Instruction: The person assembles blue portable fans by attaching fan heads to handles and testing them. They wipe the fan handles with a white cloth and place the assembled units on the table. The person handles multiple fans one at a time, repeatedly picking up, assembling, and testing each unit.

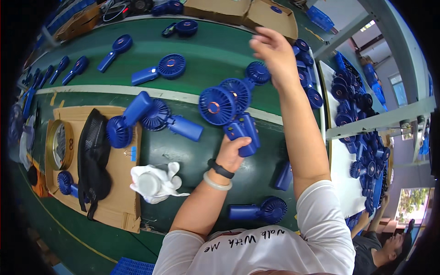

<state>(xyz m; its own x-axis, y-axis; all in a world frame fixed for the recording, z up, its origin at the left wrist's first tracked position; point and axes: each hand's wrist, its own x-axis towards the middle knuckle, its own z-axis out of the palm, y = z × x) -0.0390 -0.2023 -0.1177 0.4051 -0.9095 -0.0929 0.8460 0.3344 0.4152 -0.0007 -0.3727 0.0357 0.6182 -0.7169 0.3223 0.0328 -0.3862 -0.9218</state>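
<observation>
My left hand (233, 150) is closed round the handles of two blue handheld fans (217, 106), held side by side above the dark green bench. Their round grilles point away from me. My right hand (277, 54) is raised at the far right, fingers apart, with nothing visible in it. Just left of its wrist, partly behind the held fans, is another blue handheld fan (258, 73). More fans (313, 97) are heaped on the right, partly hidden by my right forearm. Near my body a blue fan (259, 210) rests on the bench.
Two blue fans (156, 114) lie left of centre, one overlapping a cardboard tray (123, 201) with a black mesh item (95, 160) and a tape roll (59, 144). A white cloth bundle (156, 182) is beside it. More fans (172, 66) line the green belt (201, 55); a person (389, 252) is at right.
</observation>
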